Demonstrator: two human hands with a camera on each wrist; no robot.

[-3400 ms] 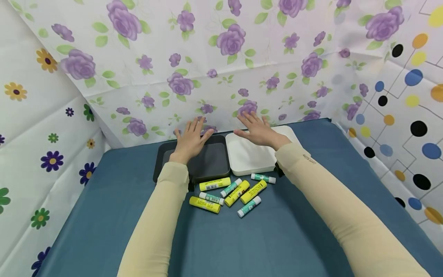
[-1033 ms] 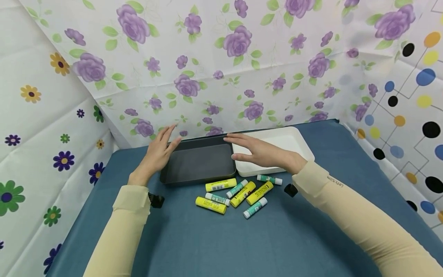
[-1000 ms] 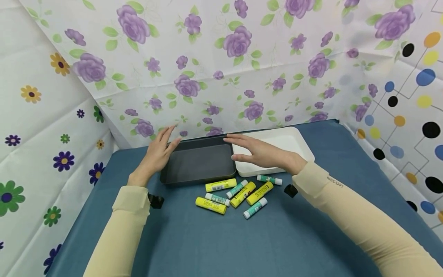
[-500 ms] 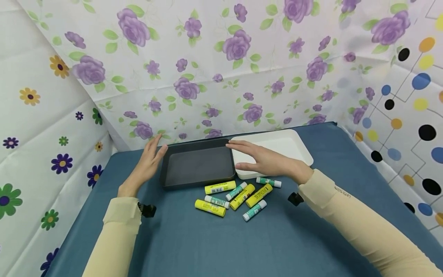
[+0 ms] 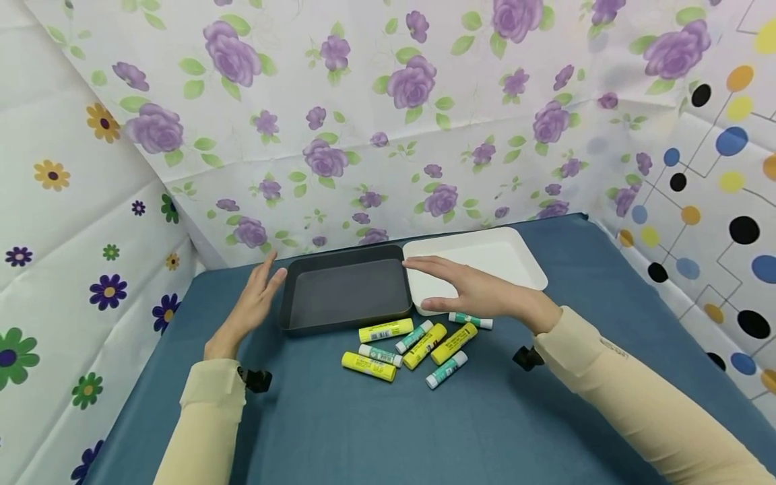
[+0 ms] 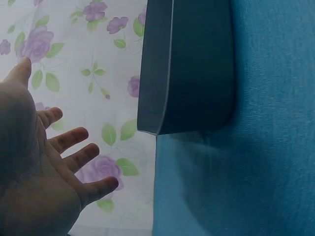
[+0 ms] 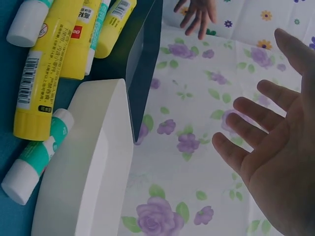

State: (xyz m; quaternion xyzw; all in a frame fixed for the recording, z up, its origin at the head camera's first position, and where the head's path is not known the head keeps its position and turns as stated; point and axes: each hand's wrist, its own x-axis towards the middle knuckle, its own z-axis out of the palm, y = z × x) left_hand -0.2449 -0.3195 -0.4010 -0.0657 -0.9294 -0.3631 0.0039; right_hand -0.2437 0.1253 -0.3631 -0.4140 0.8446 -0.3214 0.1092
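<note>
My left hand hovers just left of the dark grey tray, holding nothing, its fingers extended. In the left wrist view the fingers of the left hand are spread beside the tray's near corner. My right hand is held over the front of the white tray, fingers straight and thumb apart, also with nothing in it. Several glue sticks lie loose in front of the trays: fat yellow ones, such as this yellow glue stick, and slimmer green-and-white ones, such as this green glue stick.
The two trays stand side by side at the back of a table with a blue cloth. A purple-flowered sheet hangs right behind them. Patterned sheets close off the left side and the right side.
From reaching over the trays, both hands have drawn back toward me. The left one has moved left, off the dark tray; the right has lowered and turned sideways. Glue sticks and trays stayed put.
</note>
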